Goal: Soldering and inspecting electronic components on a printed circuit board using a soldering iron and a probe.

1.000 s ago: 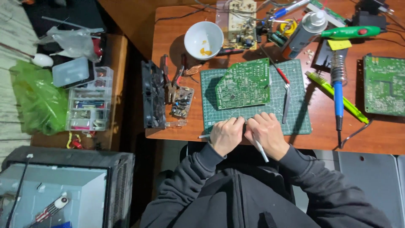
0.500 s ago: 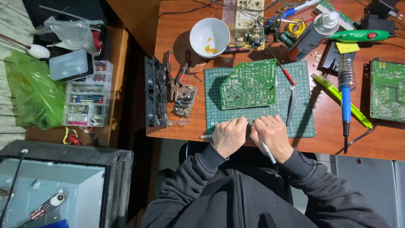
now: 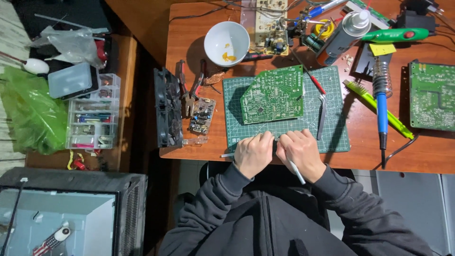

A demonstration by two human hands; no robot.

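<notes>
Both hands together at the body's midline, knuckles nearly touching. Left hand [image 3: 254, 154] curled into a loose fist, back up, fingers folded under. Right hand [image 3: 301, 152] likewise curled, grip closed, thumb toward the left. Forearms in dark sleeves angled inward from spread elbows, wrists low and bent slightly.

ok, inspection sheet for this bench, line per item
Surface: wooden desk, green cutting mat.
Job's things: green circuit board on the mat; a slim white tool pokes out of both fists.
Clutter: white bowl, pliers, tweezers, blue soldering iron, spray can.
Hands: left hand and right hand closed together at the mat's near edge.
Cables: black lead from the iron.
Surroundings: parts organiser, green bag.
</notes>
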